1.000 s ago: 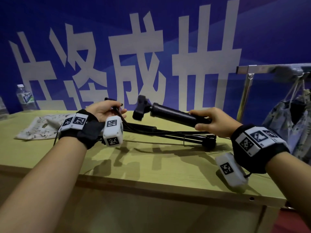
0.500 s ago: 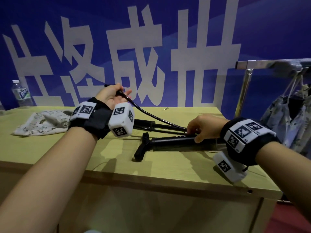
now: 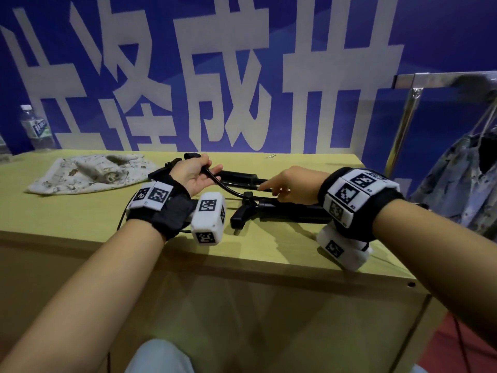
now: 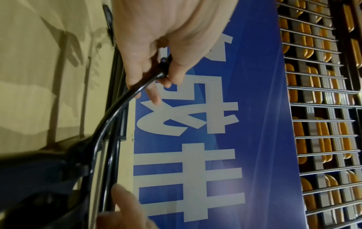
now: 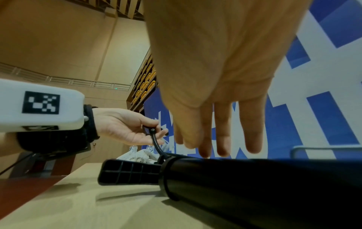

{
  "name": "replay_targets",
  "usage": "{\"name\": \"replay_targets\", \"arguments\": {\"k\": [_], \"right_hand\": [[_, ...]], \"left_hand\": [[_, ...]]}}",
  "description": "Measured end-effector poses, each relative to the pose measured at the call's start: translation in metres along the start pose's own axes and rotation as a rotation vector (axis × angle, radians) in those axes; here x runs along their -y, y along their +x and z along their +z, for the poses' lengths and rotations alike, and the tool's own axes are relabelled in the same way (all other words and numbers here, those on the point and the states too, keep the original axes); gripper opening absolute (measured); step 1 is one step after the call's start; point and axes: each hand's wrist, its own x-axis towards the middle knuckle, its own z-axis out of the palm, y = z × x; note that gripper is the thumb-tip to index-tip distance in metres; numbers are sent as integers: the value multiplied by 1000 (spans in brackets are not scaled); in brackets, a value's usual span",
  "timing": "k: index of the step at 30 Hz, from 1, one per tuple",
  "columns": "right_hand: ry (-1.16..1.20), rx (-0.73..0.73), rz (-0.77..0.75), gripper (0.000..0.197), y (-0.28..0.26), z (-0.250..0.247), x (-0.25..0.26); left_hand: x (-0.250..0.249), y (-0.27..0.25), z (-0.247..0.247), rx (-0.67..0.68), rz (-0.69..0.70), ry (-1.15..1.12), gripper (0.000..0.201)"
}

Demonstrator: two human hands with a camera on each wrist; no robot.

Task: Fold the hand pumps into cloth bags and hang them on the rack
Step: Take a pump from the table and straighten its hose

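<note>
A black hand pump (image 3: 285, 212) lies on the table, its T-handle (image 3: 238, 217) toward me. Its thin black hose (image 3: 223, 185) arcs up to my left hand (image 3: 207, 169), which pinches the hose near its end. In the left wrist view the hose (image 4: 117, 111) runs from the left hand (image 4: 162, 72) down toward the pump. My right hand (image 3: 271, 188) hovers over the barrel (image 5: 235, 178) with straight fingers (image 5: 221, 139) and holds nothing. A second black pump (image 3: 238, 179) lies just behind. A patterned cloth bag (image 3: 91, 170) lies flat at the back left.
A metal rack (image 3: 443, 79) stands to the right of the table, with patterned bags (image 3: 462, 181) hanging from it. A water bottle (image 3: 36, 127) stands at the far left by the blue wall. The wooden table (image 3: 80, 219) has bare surface in front of the pumps.
My right hand set the pump down on the table, then let go of the barrel and straightened its fingers. My left hand came down a little, still holding the hose.
</note>
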Motion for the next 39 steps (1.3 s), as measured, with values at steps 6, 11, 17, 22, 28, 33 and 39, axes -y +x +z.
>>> {"name": "replay_targets", "arguments": {"k": [6,11,17,22,28,33,39], "right_hand": [[-36,19,-34,52,17,3,9],[-20,-20,-60,59,21,3,9],[-143,-63,-136,51,23,5,10],[-147,-81,-164,48,24,4,9],[-236,-57,-200,34,31,6,7],[-306,-26,-196,32,34,12,6],[-328,-9,-205,35,39,13,17]], "left_hand": [[0,1,-7,-4,-18,-104,24],[-4,-1,-9,33,30,-142,27],[5,4,-15,-26,58,-59,20],[11,8,-19,-32,55,-88,18],[22,14,-26,-54,36,-16,16],[25,19,-29,-69,8,36,4],[21,20,-22,-107,15,116,7]]}}
